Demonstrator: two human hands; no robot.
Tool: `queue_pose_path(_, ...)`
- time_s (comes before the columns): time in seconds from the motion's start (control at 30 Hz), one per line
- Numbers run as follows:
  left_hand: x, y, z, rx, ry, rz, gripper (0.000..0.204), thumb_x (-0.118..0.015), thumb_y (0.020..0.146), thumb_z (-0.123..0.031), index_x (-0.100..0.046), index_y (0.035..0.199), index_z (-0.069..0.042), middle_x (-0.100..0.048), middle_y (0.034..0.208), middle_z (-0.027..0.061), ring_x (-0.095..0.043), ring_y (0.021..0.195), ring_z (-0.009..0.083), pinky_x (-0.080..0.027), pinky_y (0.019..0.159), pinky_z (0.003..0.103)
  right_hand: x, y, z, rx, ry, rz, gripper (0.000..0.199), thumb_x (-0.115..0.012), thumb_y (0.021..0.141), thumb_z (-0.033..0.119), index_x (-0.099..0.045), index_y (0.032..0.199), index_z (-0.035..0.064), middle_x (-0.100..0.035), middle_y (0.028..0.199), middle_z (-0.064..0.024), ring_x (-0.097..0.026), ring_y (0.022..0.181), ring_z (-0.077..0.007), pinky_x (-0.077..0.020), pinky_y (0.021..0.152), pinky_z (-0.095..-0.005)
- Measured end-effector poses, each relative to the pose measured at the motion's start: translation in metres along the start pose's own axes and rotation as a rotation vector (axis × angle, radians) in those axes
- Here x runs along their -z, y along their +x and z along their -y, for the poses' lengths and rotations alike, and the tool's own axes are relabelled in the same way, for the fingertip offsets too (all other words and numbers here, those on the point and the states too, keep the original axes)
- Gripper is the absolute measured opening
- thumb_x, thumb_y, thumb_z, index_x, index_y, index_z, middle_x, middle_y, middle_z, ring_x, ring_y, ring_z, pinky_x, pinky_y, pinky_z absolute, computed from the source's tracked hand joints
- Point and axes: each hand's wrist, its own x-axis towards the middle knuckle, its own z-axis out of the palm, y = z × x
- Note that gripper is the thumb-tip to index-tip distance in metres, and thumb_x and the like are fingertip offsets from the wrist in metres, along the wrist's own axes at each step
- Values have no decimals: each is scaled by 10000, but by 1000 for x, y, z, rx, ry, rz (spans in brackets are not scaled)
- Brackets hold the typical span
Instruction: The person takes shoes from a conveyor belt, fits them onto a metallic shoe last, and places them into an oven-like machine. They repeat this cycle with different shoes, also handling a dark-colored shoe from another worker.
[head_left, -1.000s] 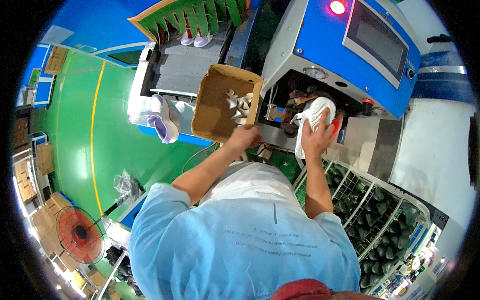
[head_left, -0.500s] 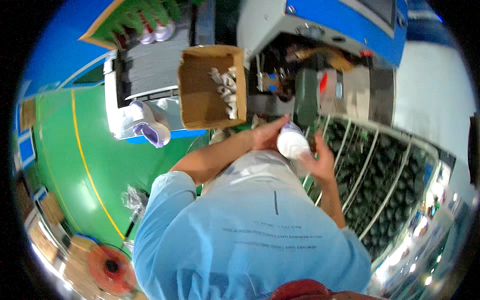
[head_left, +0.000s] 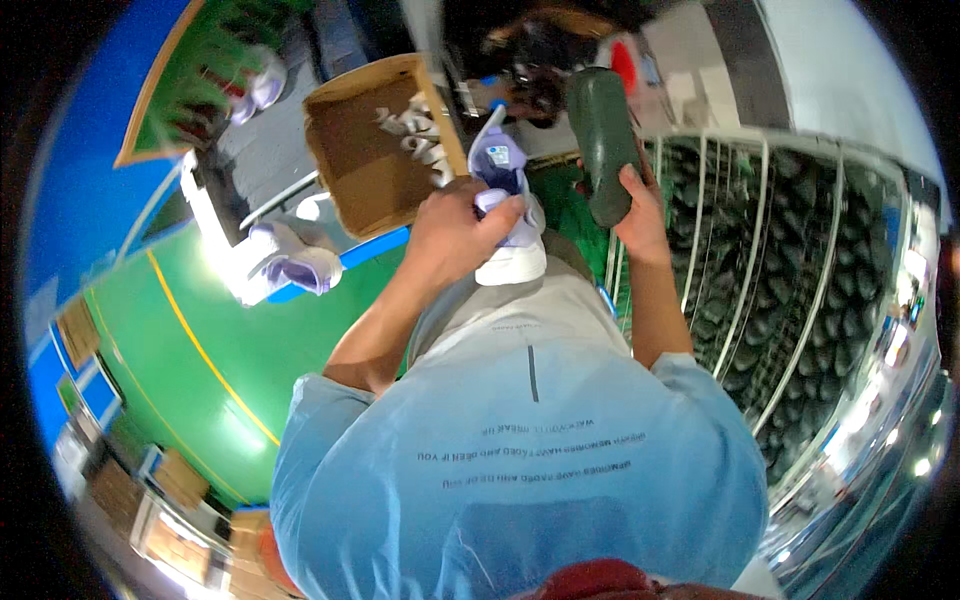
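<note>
In front of my waist, my left hand grips a white shoe with a lavender lining, thumb over its tongue. The shoe's opening faces up and its toe points toward me. To its right, my right hand is closed around the near end of a dark green shoe last, which is held upright, apart from the shoe. The fingers behind the last are partly hidden.
A cardboard box with white crumpled scraps stands beyond my left hand. Another white and lavender shoe lies at the conveyor's end. A white-barred rack full of dark rounded pieces is at my right.
My left hand has brought the shoe upright, its opening now showing. My right hand has left the shoe and taken hold of the green last. The view has shifted.
</note>
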Motion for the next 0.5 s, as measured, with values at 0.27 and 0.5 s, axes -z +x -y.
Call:
queue_pose_path(0.27,-99,15,-21,106,-173,245,465,-767,874,-236,-623,1236,17,-697,1080,77,-636,983,200,-509,905,369,169,-115,52,207,111,-495,418,-530,1058,300,-525,1320,-25,-673,1128,-208,-714,866,-299,-622,709,-424)
queue_pose_path(0.5,-183,71,-43,246,-437,305,506,-755,836,-152,-545,1265,11,-629,1153,142,-611,1037,271,-489,951,401,295,-263,88,492,596,-895,443,-428,1075,397,-572,1314,53,-702,1048,-282,-687,731,-257,-555,598,-331)
